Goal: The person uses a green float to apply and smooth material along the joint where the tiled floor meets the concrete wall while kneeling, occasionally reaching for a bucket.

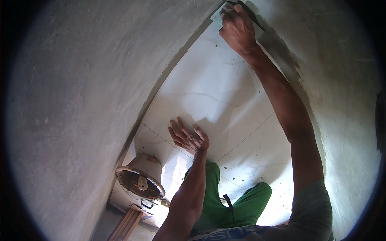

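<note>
My right hand (pixel 238 30) reaches to the far corner where the two walls meet the floor. Its fingers are curled over a pale green flat piece (pixel 217 17), which lies against the foot of the left wall; whether it is a pad or a scraper I cannot make out. Most of that piece is hidden under the hand. My left hand (pixel 189 138) rests on the white tiled floor (pixel 193 80) with its fingers spread, holding nothing. I crouch low, with my knees in green trousers (pixel 217 201) below the hands.
Plastered grey walls rise on the left (pixel 72 100) and right (pixel 341 80). A dirty bucket (pixel 146 164) with a tool handle (pixel 142 183) inside stands by the left wall. Brown wooden pieces (pixel 126 225) lie behind it. Small crumbs dot the tiles. Darker damp-looking mortar (pixel 281 50) edges the right wall.
</note>
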The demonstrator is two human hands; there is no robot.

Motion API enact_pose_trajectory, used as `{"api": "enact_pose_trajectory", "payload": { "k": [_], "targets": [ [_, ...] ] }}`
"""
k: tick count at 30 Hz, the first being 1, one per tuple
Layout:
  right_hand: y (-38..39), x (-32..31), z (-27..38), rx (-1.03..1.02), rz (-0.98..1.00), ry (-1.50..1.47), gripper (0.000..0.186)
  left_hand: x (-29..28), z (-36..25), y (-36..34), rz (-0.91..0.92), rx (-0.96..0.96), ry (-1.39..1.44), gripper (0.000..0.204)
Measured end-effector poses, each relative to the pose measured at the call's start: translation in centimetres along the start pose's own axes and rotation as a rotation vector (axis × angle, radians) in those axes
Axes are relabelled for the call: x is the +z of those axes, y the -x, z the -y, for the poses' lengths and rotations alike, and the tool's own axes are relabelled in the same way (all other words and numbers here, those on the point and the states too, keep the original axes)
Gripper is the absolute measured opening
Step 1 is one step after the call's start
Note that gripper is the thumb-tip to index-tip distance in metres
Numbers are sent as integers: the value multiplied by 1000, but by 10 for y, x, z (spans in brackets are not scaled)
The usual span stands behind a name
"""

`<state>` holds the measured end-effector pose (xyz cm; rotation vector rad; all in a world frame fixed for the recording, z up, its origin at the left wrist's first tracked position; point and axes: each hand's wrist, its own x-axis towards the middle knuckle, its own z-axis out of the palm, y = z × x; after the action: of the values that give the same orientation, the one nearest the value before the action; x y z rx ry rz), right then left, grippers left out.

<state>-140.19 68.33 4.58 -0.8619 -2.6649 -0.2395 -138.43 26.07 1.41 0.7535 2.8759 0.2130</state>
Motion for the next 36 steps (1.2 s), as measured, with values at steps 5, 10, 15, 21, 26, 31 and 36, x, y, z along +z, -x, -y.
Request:
{"api": "enact_pose_trajectory", "payload": {
  "k": [5,10,15,21,26,31,36],
  "targets": [
    [10,-39,17,51,-227,-228,34,-3,9,-6,-8,-5,-15,75],
    [63,-11,16,-47,-23,-263,38,-2,-2,-2,-48,44,-76,72],
    [42,7,3,64,-5,-312,35,-3,-2,0,-48,46,-75,71],
    [17,21,-4,67,7,-286,35,-2,0,-3,-39,61,-80,71],
    [7,19,-4,-13,-25,-209,27,1,4,-2,-29,39,-37,73],
    [8,16,-5,-41,-27,-185,25,3,3,-1,-15,3,-3,76],
    [7,17,-10,-39,-56,-223,31,3,2,-1,-21,13,8,78]
  ]
}}
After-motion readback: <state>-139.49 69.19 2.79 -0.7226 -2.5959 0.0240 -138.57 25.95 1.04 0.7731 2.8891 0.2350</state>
